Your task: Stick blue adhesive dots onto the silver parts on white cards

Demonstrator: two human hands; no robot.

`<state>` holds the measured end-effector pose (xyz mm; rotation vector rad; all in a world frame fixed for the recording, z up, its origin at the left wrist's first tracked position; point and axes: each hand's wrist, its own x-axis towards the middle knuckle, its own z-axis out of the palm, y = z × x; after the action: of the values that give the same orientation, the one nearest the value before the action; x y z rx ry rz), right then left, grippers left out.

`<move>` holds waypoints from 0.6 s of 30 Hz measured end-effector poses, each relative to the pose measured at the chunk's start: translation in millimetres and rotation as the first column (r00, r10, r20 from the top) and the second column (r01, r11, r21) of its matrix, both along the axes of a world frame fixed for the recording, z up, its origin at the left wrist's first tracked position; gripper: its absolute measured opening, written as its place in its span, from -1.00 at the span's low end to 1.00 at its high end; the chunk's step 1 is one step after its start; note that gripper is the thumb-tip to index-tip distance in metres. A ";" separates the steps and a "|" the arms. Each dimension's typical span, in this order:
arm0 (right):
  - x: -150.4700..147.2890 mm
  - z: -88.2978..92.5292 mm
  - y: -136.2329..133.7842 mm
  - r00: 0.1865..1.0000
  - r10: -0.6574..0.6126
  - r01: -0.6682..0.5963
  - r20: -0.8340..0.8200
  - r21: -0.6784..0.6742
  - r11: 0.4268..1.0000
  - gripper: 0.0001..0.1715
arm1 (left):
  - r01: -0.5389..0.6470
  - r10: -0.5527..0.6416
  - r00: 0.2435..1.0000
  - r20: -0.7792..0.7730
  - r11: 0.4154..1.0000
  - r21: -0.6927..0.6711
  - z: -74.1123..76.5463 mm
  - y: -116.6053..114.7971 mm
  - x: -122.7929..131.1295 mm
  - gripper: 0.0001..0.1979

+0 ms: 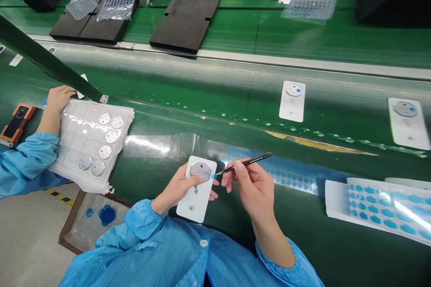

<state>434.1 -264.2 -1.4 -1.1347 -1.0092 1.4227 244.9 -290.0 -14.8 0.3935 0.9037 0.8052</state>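
My left hand (182, 188) grips a white rectangular panel (189, 208) with a round grey disc (200, 170) near its top; the thumb presses beside the disc. In my right hand (251, 184) is a pair of black tweezers (256, 159), held like a pen. Their tip meets a small blue sticker (213, 176) at the panel's right edge; whether the sticker is pinched or only touched I cannot tell. Just behind my right hand lies a clear sheet of small blue dots (292, 177).
A co-worker's hand (60, 97) rests on a tray of round discs (76, 139) at left. White panels (292, 112) (409, 128) lie on the green conveyor (215, 94). Larger blue stickers (380, 210) are at right. A green post (50, 60) slants across the left. Black foam blocks (185, 22) lie behind.
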 end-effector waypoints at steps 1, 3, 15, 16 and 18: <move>-5.1 2.9 -2.5 1.000 0.010 -0.010 -0.002 -0.010 1.000 -0.64 | 0.009 -0.009 1.000 0.001 1.000 -0.009 5.0 -0.1 -0.6 -0.48; -12.4 3.6 -4.2 1.000 0.013 -0.013 0.005 -0.029 0.999 -0.63 | 0.023 -0.023 1.000 -0.011 1.000 -0.014 14.0 0.7 -1.3 -0.48; -14.2 4.5 -7.9 0.999 -0.027 0.028 0.042 -0.021 0.999 -0.64 | 0.048 -0.047 0.997 -0.059 0.999 0.018 26.1 1.4 0.2 -0.49; -14.5 5.2 -7.5 0.999 -0.027 0.028 0.045 -0.014 1.000 -0.65 | 0.043 -0.042 0.998 -0.056 0.999 0.018 26.1 1.4 0.3 -0.49; -15.0 6.0 -6.9 0.998 -0.025 0.025 0.053 -0.009 1.000 -0.65 | 0.042 -0.041 0.998 -0.054 0.999 0.021 26.2 1.4 0.1 -0.50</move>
<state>419.0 -271.1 4.6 -1.1930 -1.0228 1.3856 245.0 -288.6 11.4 0.4539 0.9346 0.7703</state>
